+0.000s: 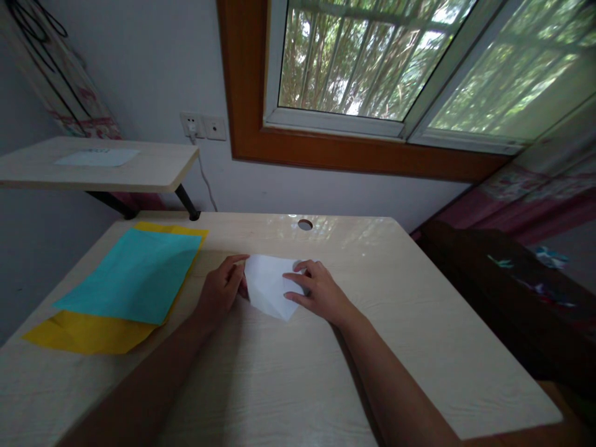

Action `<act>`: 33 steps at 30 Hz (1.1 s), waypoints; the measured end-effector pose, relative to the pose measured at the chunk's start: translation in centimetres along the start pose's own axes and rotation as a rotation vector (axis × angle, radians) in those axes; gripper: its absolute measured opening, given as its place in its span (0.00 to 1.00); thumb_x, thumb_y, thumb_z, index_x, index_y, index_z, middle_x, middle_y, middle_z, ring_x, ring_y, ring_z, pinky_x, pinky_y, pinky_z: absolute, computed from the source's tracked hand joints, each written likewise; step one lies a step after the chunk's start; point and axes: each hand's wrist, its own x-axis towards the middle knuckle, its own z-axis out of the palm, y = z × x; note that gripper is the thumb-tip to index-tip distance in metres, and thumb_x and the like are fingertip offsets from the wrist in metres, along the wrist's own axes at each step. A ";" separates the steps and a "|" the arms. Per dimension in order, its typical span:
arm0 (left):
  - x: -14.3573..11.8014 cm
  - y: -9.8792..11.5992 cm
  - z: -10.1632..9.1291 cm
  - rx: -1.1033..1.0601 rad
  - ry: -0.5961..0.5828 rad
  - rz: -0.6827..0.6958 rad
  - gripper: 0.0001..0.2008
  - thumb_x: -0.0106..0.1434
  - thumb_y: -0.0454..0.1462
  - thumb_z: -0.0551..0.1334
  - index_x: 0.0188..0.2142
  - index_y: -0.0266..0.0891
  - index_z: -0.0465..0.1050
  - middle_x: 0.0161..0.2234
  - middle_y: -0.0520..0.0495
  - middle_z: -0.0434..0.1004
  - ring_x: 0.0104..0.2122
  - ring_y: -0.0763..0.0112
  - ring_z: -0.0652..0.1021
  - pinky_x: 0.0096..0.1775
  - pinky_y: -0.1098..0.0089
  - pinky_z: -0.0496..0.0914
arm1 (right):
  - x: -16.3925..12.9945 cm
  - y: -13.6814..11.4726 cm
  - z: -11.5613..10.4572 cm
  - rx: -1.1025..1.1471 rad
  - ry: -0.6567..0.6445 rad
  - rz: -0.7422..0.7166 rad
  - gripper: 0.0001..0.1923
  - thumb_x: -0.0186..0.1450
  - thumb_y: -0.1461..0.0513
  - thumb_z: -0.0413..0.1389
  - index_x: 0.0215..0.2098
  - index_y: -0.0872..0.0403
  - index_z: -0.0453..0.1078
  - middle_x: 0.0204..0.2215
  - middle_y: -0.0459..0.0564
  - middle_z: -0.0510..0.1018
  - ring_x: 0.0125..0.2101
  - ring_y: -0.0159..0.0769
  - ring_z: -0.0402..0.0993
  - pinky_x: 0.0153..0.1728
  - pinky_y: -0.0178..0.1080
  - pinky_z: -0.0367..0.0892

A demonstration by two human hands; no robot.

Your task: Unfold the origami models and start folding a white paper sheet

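A folded white paper [267, 285] lies on the pale wooden desk [419, 310], near its middle. My left hand [221, 287] rests at the paper's left edge, fingertips touching its upper left corner. On the right side, my right hand [316, 290] presses its fingers flat on the paper. The paper's lower corner points toward me.
A teal sheet [135, 273] lies over a yellow sheet [88, 332] on the desk's left part. A raised shelf [153, 167] with a white sheet [97, 157] stands at the back left. A cable hole [305, 224] is near the far edge. Dark furniture [512, 292] borders the right.
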 end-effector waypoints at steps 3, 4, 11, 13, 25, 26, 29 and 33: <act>-0.2 -0.1 0.1 -0.074 -0.015 0.013 0.17 0.70 0.43 0.54 0.54 0.39 0.70 0.24 0.55 0.75 0.23 0.70 0.77 0.30 0.71 0.74 | 0.0 0.0 0.1 -0.001 -0.005 -0.008 0.24 0.65 0.48 0.62 0.58 0.42 0.73 0.51 0.56 0.72 0.49 0.48 0.70 0.50 0.53 0.69; -0.3 -0.2 0.2 -0.090 -0.023 0.020 0.17 0.70 0.43 0.54 0.54 0.39 0.70 0.24 0.55 0.75 0.24 0.71 0.77 0.30 0.71 0.74 | 0.0 0.1 0.2 -0.001 -0.007 -0.007 0.24 0.65 0.48 0.62 0.58 0.42 0.73 0.51 0.55 0.72 0.49 0.48 0.70 0.50 0.53 0.69; -0.5 -1.2 0.5 0.048 -0.078 0.237 0.16 0.67 0.38 0.59 0.54 0.42 0.69 0.32 0.53 0.74 0.29 0.73 0.77 0.35 0.71 0.73 | 0.1 -0.3 0.3 0.009 -0.020 -0.017 0.26 0.65 0.48 0.62 0.59 0.42 0.71 0.51 0.56 0.72 0.49 0.48 0.70 0.50 0.52 0.70; -0.4 -1.3 0.7 0.178 -0.089 0.346 0.15 0.66 0.36 0.60 0.52 0.42 0.71 0.32 0.51 0.73 0.30 0.73 0.75 0.36 0.71 0.73 | 0.1 -0.6 0.3 0.015 -0.028 -0.021 0.27 0.64 0.48 0.62 0.60 0.43 0.70 0.51 0.56 0.72 0.50 0.48 0.70 0.50 0.52 0.69; 0.0 -1.9 1.5 0.621 -0.182 0.558 0.14 0.65 0.38 0.65 0.50 0.40 0.76 0.42 0.43 0.70 0.44 0.58 0.69 0.48 0.58 0.68 | 0.2 -1.5 0.4 0.088 -0.054 -0.030 0.28 0.63 0.49 0.64 0.58 0.49 0.70 0.52 0.58 0.72 0.51 0.49 0.68 0.51 0.52 0.68; 0.0 -1.9 1.5 0.633 -0.190 0.562 0.13 0.65 0.38 0.65 0.50 0.39 0.76 0.42 0.43 0.70 0.44 0.58 0.69 0.48 0.57 0.68 | 0.2 -1.5 0.4 0.103 -0.055 -0.032 0.27 0.63 0.49 0.64 0.57 0.50 0.70 0.52 0.58 0.72 0.51 0.49 0.68 0.52 0.52 0.68; -0.1 -1.8 1.5 0.653 -0.205 0.565 0.13 0.66 0.38 0.65 0.49 0.39 0.75 0.42 0.43 0.71 0.44 0.58 0.69 0.48 0.57 0.67 | 0.2 -1.6 0.2 0.138 -0.057 -0.039 0.26 0.64 0.50 0.64 0.56 0.50 0.70 0.51 0.58 0.72 0.51 0.48 0.68 0.52 0.51 0.67; 0.0 -1.9 1.5 0.666 -0.209 0.552 0.12 0.66 0.38 0.65 0.49 0.39 0.76 0.42 0.43 0.72 0.44 0.58 0.69 0.48 0.57 0.67 | 0.2 -1.8 -0.1 0.170 -0.061 -0.064 0.23 0.66 0.54 0.62 0.58 0.47 0.70 0.52 0.56 0.71 0.52 0.46 0.68 0.52 0.50 0.66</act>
